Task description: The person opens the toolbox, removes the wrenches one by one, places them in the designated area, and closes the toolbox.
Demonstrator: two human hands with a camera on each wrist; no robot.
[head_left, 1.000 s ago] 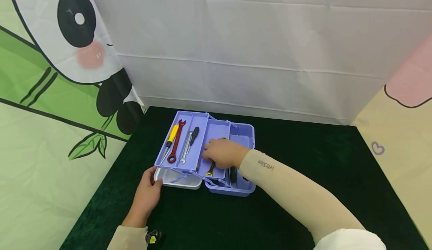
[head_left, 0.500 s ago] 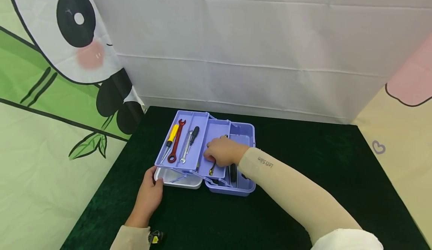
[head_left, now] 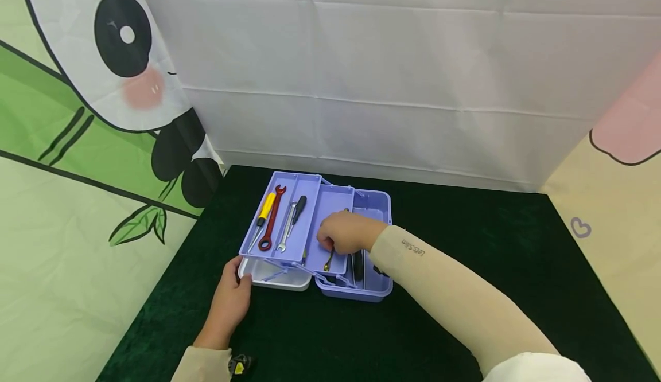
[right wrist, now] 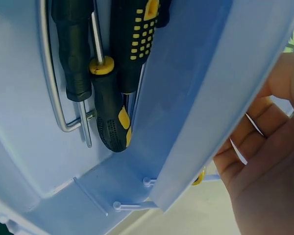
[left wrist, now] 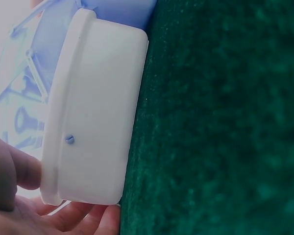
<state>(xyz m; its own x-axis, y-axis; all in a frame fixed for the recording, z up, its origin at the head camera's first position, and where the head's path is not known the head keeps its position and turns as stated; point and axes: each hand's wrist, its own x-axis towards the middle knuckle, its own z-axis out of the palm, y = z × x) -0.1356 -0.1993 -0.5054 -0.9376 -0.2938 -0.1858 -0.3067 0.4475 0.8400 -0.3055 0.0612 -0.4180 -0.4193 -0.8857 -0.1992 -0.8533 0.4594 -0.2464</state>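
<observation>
A lilac toolbox (head_left: 379,205) stands unfolded, its stepped trays out to the left over its white lid (head_left: 296,280). My left hand (head_left: 230,295) grips the lid's left end, thumb on the rim and fingers at the outer side (left wrist: 81,218). In the middle tray (head_left: 330,198) my right hand (head_left: 348,233) pinches a gold-coloured wrench (head_left: 327,265); its lower end shows below the fingers, and the hand hides most of the rest. A yellow-handled screwdriver (head_left: 265,205), a red wrench (head_left: 272,221), a silver wrench (head_left: 285,236) and a black-handled screwdriver (head_left: 299,209) lie in the upper tray.
Black-and-yellow screwdrivers (right wrist: 112,112) and a bent metal rod (right wrist: 50,68) lie in the deep base of the box. Hinge arms (head_left: 322,277) join trays and base at the front. Dark green cloth (head_left: 465,215) covers the table, with a white curtain (head_left: 361,55) behind.
My right hand has shifted slightly right, and the gold-coloured wrench's lower end has moved right and turned with it. My left hand stays on the lid.
</observation>
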